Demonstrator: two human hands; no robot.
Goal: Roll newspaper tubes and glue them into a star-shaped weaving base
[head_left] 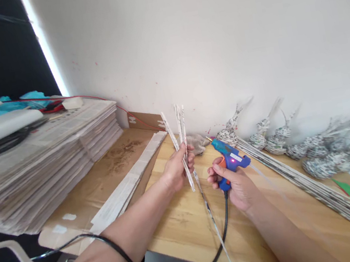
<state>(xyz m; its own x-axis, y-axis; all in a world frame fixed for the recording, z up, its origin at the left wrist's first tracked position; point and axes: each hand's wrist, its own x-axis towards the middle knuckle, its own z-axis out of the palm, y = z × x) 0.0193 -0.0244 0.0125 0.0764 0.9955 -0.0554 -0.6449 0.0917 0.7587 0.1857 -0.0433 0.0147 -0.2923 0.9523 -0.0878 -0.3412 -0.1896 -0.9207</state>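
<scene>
My left hand (181, 165) is closed around several thin rolled-paper sticks (171, 131), which look made of newspaper and fan out above the fingers. One long paper strand (212, 216) hangs below this hand and runs down past the table's front edge. In my right hand (235, 181) is a blue glue gun (231, 156) with an orange trigger and a small lit light. Its nozzle points up and left toward the paper sticks, apart from them. A clear glue stick (271, 184) sticks out of its rear, and a black cord (226, 216) drops from the handle.
Woven newspaper figures (275, 139) line the wall at right, beside a long bundle of paper rolls (308, 184). A tall newspaper stack (96, 139) stands on the left, near flat paper strips (132, 178) on cardboard. The black cord crosses over my left forearm. A grey cloth-like lump (197, 143) lies behind my hands.
</scene>
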